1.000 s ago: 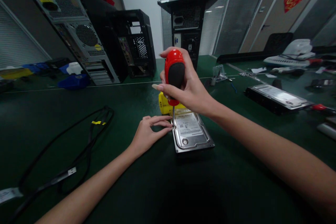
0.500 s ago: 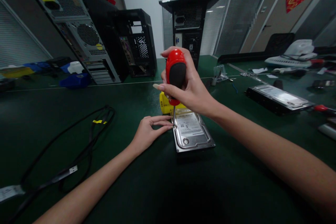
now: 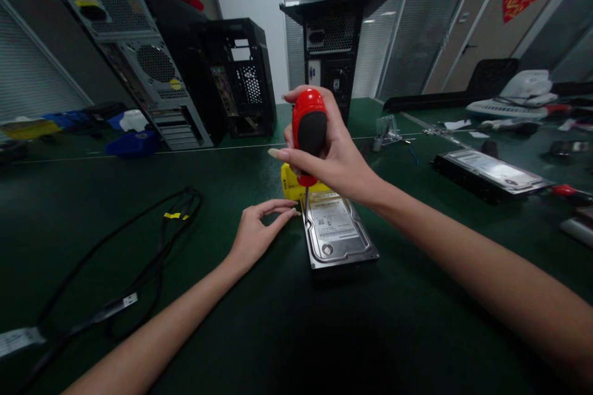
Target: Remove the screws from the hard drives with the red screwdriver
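A silver hard drive [image 3: 334,231] with a white label lies flat on the green mat. My right hand [image 3: 340,157] is wrapped round the handle of a red and black screwdriver [image 3: 311,126]. Its shaft points down, with the tip at the drive's left edge. Just left of the drive, my left hand [image 3: 259,228] rests near the mat, thumb and fingertips close together; whether something tiny is between them cannot be made out. Behind the drive sits a yellow object [image 3: 290,183], partly hidden by my right hand.
Black cables [image 3: 160,253] lie at the left. Computer cases [image 3: 185,62] stand at the back left, another case [image 3: 331,43] behind my right hand. At the right are a second hard drive [image 3: 493,173], a red-handled tool [image 3: 565,191] and a blue tray [image 3: 132,143] sits far left.
My left hand has drawn back slightly to the left, its fingertips now off the drive's edge. My right hand and the screwdriver have barely moved.
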`<state>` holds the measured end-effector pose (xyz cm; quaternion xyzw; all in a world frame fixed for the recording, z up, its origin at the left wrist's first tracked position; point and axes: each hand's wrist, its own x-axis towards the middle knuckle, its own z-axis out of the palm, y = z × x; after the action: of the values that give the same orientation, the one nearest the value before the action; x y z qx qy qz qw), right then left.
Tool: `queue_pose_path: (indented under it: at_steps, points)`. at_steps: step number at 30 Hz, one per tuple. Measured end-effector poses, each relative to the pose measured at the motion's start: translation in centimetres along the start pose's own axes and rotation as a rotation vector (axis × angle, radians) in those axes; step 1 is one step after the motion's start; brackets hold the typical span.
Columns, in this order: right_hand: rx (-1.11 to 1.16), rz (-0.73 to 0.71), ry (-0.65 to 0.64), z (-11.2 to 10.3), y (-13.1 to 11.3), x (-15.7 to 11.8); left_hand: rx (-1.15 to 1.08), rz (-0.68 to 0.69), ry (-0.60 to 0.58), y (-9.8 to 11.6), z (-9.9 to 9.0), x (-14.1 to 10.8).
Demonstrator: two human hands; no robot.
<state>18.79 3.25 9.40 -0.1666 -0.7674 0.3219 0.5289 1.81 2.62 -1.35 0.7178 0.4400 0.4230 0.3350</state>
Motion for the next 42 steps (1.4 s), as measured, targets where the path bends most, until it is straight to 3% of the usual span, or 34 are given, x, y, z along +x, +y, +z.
queue_pose_path:
  at_steps: [6,15,27,33,42]
  points:
    - [0.152,0.061,-0.063,-0.13,-0.1,-0.11,0.057,0.026,-0.047,0.33,-0.02,-0.08]
    - [0.117,0.015,0.018,0.18,-0.41,0.01,0.081,-0.001,-0.118,-0.01,-0.12,-0.29]
    - [0.224,0.032,-0.015,0.62,-0.08,0.09,0.139,0.039,-0.114,0.17,-0.09,-0.36]
    - [0.169,0.052,-0.031,0.81,0.06,0.23,0.197,0.076,-0.105,0.33,-0.02,-0.37]
    - [0.156,0.056,-0.005,0.71,0.01,0.0,0.195,0.022,-0.143,0.44,0.01,-0.44]
